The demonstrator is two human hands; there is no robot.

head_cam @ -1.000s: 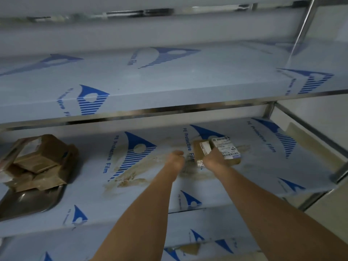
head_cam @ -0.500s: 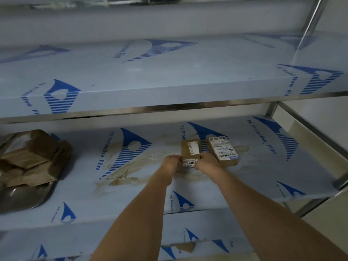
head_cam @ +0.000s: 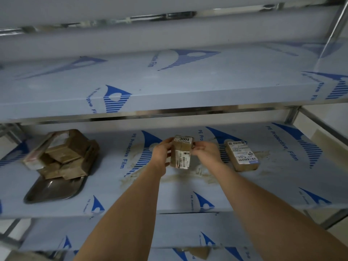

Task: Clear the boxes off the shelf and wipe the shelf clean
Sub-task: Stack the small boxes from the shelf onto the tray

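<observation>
A small brown box (head_cam: 181, 152) with a white "3004" label is lifted on end above the middle shelf (head_cam: 263, 185). My left hand (head_cam: 162, 154) grips its left side and my right hand (head_cam: 206, 153) holds its right side, fingers curled against it. A second brown box (head_cam: 242, 156) with a white shipping label lies flat on the shelf to the right. Brownish smears (head_cam: 188, 178) stain the blue-printed film under and around the held box.
A metal tray (head_cam: 54, 189) at the left of the shelf carries a pile of several brown boxes (head_cam: 64, 153). An upper shelf (head_cam: 169, 87) overhangs close above. A lower shelf (head_cam: 188, 230) shows below. A metal frame post (head_cam: 291, 114) stands at the right.
Both hands have lifted the "3004" box off the shelf and tipped it upright, moving it left, away from the second box. The view has shifted so the tray shows more fully.
</observation>
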